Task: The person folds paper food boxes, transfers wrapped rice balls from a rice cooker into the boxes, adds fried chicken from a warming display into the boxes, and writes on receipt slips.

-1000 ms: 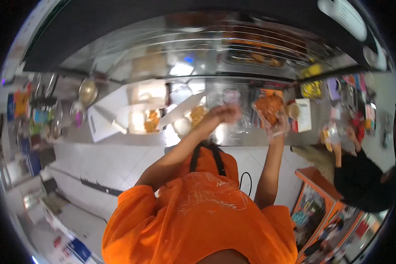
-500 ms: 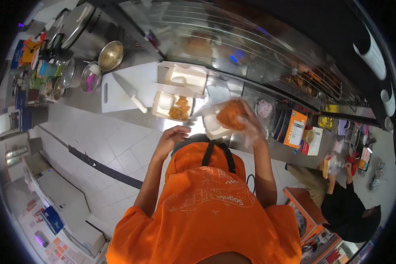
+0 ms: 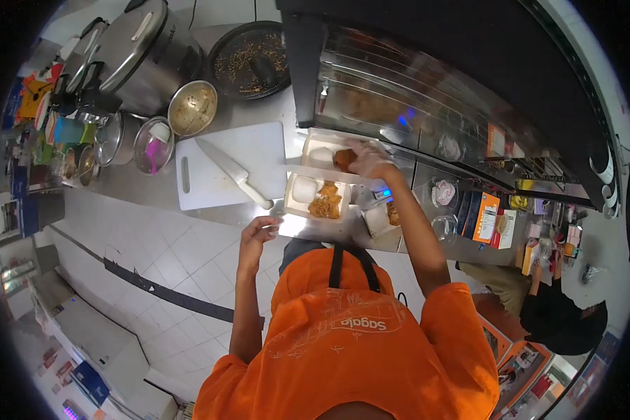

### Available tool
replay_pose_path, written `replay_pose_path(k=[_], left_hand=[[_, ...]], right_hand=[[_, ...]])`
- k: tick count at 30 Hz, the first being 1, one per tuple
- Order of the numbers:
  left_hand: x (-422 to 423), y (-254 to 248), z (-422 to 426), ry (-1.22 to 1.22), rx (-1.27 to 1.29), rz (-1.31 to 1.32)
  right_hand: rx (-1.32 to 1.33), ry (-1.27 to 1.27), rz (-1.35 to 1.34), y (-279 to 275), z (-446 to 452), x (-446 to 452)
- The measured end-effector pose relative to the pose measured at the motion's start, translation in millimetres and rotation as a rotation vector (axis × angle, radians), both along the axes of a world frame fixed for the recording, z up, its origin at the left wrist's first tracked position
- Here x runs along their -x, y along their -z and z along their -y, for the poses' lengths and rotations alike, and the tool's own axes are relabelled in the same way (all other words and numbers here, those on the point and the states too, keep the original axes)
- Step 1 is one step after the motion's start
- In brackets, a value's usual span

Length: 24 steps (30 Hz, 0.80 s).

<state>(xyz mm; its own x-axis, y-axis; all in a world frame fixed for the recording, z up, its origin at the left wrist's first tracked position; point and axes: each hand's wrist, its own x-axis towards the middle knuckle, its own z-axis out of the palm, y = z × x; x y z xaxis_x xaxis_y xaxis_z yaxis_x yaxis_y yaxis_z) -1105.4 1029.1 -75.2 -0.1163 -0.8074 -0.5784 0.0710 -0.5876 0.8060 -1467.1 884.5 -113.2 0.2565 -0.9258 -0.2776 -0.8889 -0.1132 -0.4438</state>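
My right hand (image 3: pixel 372 162), in a clear plastic glove, is closed round a browned piece of fried chicken (image 3: pixel 344 159) over the back paper box (image 3: pixel 306 147). Beside the chicken in that box sits a white mound of rice (image 3: pixel 321 155). The front paper box (image 3: pixel 308 213) contains another rice mound (image 3: pixel 304 189) and crumbly fried chicken (image 3: pixel 326 201). A third box (image 3: pixel 376 222), partly hidden by my right forearm, also shows some chicken. My left hand (image 3: pixel 257 239) is held off the counter's front edge, fingers apart and nothing in them.
Left of the boxes lies a white cutting board (image 3: pixel 210 178) bearing a large knife (image 3: pixel 224 164). Metal bowls (image 3: pixel 192 108), big pots (image 3: pixel 136 63) and a dark round pan (image 3: pixel 248 59) stand beyond. A glass display case (image 3: pixel 392 91) borders the back. Another person (image 3: pixel 560 315) works at far right.
My right hand has carried the fried chicken from above the right-hand box, leftward and back, to the back box. My left hand stays near the counter edge. The head view has shifted.
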Motion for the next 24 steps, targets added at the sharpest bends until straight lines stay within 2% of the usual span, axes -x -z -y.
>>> replay_pose_path(k=[2, 4, 5, 7, 8, 9, 12, 13, 16, 17, 19, 21, 24], left_hand=[[-16, 0, 2, -0.016, -0.008, 0.016], [-34, 12, 5, -0.023, -0.039, 0.032], [-39, 14, 8, -0.021, -0.049, 0.045], [-41, 17, 15, 0.001, -0.059, 0.071], [-40, 18, 20, 0.02, -0.057, 0.084], [-38, 19, 25, 0.038, -0.054, 0.097], [-29, 24, 39, 0.086, -0.019, 0.104], [-25, 23, 43, 0.1, 0.001, 0.104], [-11, 17, 48, 0.106, 0.034, 0.096], [-3, 16, 49, 0.112, 0.042, 0.086], [9, 8, 44, 0.082, 0.05, 0.105], [18, 10, 36, 0.066, 0.046, 0.11], [33, 14, 15, 0.029, 0.025, 0.112]], right_hand=[[0.097, 0.155, 0.144, 3, -31, 43], [0.22, 0.428, 0.538, -66, -59, 62], [0.299, 0.616, 0.161, -115, -66, 62], [0.567, 0.967, 0.405, -125, -85, 100], [0.657, 1.086, 0.358, -108, -91, 145], [0.58, 1.215, -0.058, -156, -85, 123], [0.596, 1.161, -0.29, -138, -98, 180], [0.589, 1.16, -0.266, -145, -99, 181], [0.554, 1.023, -0.456, -140, -102, 201], [0.58, 1.099, -0.463, -150, -102, 193], [0.468, 1.048, -0.593, -149, -105, 218], [0.376, 1.239, -0.499, -153, -112, 241], [0.374, 1.239, -0.527, -144, -133, 294]])
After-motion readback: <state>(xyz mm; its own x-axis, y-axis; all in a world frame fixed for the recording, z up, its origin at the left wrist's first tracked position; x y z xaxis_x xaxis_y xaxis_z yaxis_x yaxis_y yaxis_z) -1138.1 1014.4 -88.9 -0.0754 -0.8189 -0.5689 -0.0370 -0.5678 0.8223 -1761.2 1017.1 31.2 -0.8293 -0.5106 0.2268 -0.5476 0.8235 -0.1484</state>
